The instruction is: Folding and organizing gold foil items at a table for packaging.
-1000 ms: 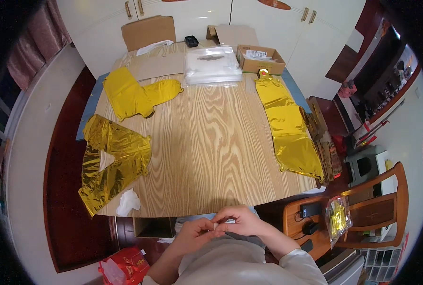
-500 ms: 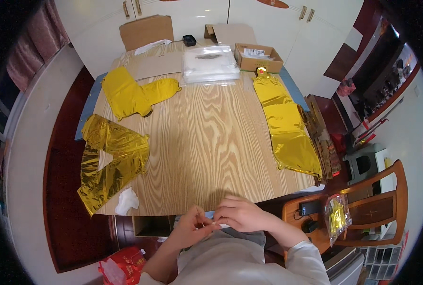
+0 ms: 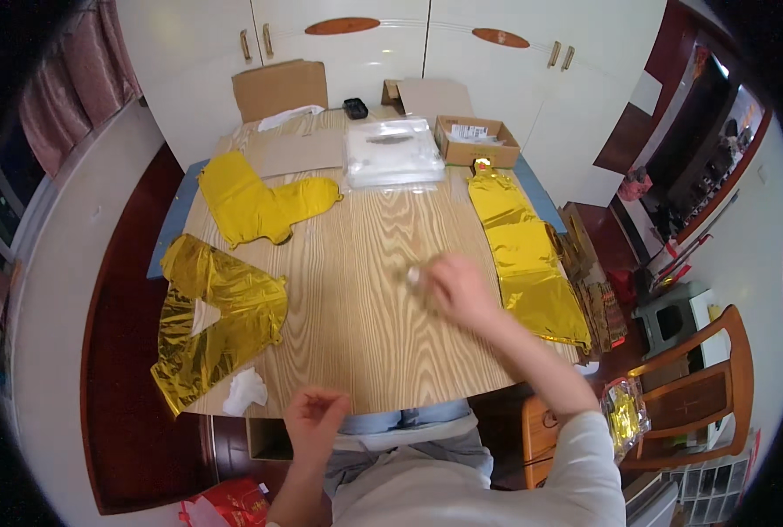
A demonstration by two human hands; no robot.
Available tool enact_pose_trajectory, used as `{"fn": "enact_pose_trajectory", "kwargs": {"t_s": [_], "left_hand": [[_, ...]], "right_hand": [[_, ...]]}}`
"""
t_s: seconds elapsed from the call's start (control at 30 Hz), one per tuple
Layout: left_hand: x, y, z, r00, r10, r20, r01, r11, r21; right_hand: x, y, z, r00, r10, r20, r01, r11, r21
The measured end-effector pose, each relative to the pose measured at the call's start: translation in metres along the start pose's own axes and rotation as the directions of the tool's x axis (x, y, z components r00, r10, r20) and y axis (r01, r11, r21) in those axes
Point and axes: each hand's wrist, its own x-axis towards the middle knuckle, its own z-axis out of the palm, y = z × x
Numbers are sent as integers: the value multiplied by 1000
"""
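Note:
Over the middle of the wooden table, my right hand (image 3: 463, 292) is closed with a small white object (image 3: 413, 276) at its fingertips, too blurred to name. My left hand (image 3: 315, 423) is at the table's front edge, fingers curled together; whether anything is in them cannot be made out. Near it lies a crumpled white tissue (image 3: 245, 392). A wrinkled gold foil balloon (image 3: 233, 299) lies flat at the left, with another flat gold foil balloon (image 3: 249, 204) behind it. Along the right side, a long folded gold foil balloon (image 3: 525, 255) lies near my right forearm.
At the back are a stack of clear plastic bags (image 3: 391, 162), an open cardboard box (image 3: 477, 142), a black tray (image 3: 355, 108) and cardboard sheets (image 3: 295, 156). A wooden chair (image 3: 732, 386) with a packet of gold foil (image 3: 625, 411) stands at the right. White cabinets (image 3: 365, 61) close off the back.
My hands were together at the front edge and are now apart. The right has moved forward over the table with the small white object; the left has shifted slightly left. The view has tilted up.

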Motion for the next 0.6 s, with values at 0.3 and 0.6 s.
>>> {"fn": "enact_pose_trajectory", "kwargs": {"t_s": [0.3, 0.6], "left_hand": [[-25, -11, -18, 999, -27, 27, 27, 1000, -9], [-40, -23, -14, 984, -90, 156, 95, 995, -24]], "right_hand": [[59, 167, 61, 980, 118, -158, -174, 898, -404], [61, 172, 67, 980, 151, -131, -188, 920, -345]]}}
